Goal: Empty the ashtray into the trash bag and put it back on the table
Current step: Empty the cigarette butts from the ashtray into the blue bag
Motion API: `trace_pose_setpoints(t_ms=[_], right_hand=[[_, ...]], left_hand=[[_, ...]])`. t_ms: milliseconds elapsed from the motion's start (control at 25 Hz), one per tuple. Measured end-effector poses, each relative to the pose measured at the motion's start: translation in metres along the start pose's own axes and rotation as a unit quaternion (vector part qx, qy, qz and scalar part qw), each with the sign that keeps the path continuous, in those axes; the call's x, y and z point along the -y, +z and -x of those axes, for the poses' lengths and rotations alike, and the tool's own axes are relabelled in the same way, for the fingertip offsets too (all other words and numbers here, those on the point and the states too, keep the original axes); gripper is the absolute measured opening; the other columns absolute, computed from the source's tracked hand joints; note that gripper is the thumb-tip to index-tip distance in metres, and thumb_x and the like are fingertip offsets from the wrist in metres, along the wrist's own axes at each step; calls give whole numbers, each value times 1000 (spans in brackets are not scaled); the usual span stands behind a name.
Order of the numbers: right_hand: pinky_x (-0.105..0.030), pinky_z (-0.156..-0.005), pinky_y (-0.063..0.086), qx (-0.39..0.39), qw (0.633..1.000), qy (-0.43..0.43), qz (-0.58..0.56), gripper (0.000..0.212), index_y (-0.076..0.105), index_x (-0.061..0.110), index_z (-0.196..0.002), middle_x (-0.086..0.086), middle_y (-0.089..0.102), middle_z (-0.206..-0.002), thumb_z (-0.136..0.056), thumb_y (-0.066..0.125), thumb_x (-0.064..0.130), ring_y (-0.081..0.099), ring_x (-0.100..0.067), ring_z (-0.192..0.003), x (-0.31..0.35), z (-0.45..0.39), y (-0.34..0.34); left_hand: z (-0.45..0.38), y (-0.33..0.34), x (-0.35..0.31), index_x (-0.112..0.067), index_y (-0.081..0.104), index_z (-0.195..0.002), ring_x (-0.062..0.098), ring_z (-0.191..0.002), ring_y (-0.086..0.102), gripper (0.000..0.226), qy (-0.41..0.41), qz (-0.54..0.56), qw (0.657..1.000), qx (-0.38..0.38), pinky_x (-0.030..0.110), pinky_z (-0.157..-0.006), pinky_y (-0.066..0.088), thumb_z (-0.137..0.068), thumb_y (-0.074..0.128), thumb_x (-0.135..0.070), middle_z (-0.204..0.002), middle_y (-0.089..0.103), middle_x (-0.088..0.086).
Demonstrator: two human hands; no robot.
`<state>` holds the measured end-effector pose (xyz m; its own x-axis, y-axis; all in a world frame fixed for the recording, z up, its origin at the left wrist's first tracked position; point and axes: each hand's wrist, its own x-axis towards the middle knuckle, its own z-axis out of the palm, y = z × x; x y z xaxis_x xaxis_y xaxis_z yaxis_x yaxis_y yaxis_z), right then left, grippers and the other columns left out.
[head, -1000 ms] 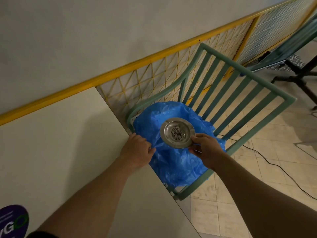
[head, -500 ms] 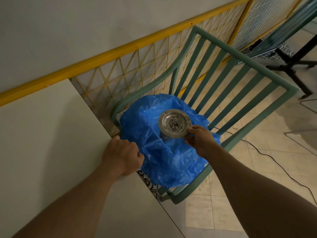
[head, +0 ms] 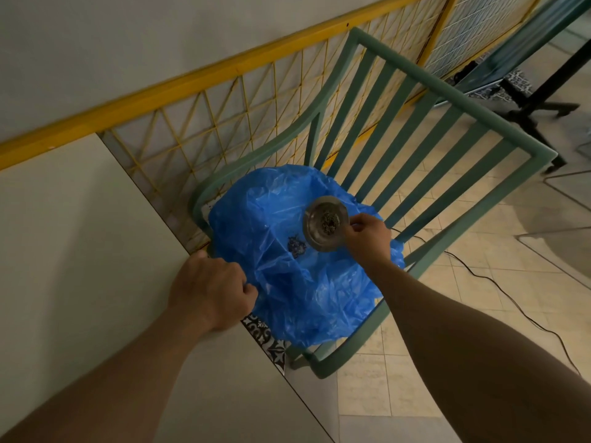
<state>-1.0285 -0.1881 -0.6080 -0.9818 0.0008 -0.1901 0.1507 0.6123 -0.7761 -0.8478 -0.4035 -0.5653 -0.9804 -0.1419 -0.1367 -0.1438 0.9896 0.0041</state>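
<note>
A round metal ashtray (head: 316, 230) with dark ash in its middle is tilted to the left over a blue trash bag (head: 287, 273). My right hand (head: 367, 239) grips the ashtray's right rim. A small dark clump of ash (head: 296, 246) lies in the bag just left of the ashtray. The bag is spread over the seat of a green slatted chair (head: 425, 174). My left hand (head: 212, 289) is closed on the bag's near left edge, at the corner of the pale table (head: 80, 251).
A yellow mesh railing (head: 224, 100) runs along the wall behind the chair. A black cable (head: 499, 282) crosses the tiled floor at the right. A black stand base (head: 537, 113) sits at the far right. A patterned tile (head: 268, 340) shows beside the table's edge.
The ashtray has tipped from nearly level to leaning left, and a clump of ash now lies in the bag. My left hand has pulled the bag's edge toward me.
</note>
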Motion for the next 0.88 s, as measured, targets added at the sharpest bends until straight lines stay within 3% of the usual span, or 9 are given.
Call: trace_pose_setpoints(t_ms=[240,320,480,720,880], right_hand=[[-37,-53,51,35,974,-130,180,15,67,15,-84,-8,67,-74,-86,52,14,62,-28,-66,2,0,12],[-31,-51,45,40,969,-146,197,14,66,16,-85,-9,66,-74,-87,52,15,61,-28,-66,1,1,14],[-42,-58,56,45,964,-156,210,16,67,16,-88,-10,68,-78,-89,51,17,63,-30,-68,2,0,13],[-38,-53,49,13,935,-237,265,12,60,16,-85,-5,60,-66,-93,53,22,59,-32,-59,4,-2,12],[-43,-59,55,31,924,-239,296,12,59,17,-89,-5,62,-69,-96,52,23,60,-31,-62,4,-1,13]], left_hand=[[0,2,0,-19,42,-44,8,-43,37,48,-3,8,1000,-12,34,-71,33,-82,37,-47,-40,40,-3],[-1,3,1,-20,44,-46,9,-43,38,47,-4,10,1000,-7,35,-73,36,-82,34,-48,-41,43,-3],[-1,4,1,-20,45,-47,10,-43,39,47,-5,12,1000,-5,36,-76,39,-81,31,-48,-43,45,-3],[-1,4,2,-20,45,-47,11,-43,40,48,-2,15,1000,-7,38,-80,43,-81,28,-48,-43,46,-3],[0,5,2,-20,45,-47,11,-43,40,48,-2,13,1000,-5,39,-81,43,-82,29,-48,-43,46,-2]])
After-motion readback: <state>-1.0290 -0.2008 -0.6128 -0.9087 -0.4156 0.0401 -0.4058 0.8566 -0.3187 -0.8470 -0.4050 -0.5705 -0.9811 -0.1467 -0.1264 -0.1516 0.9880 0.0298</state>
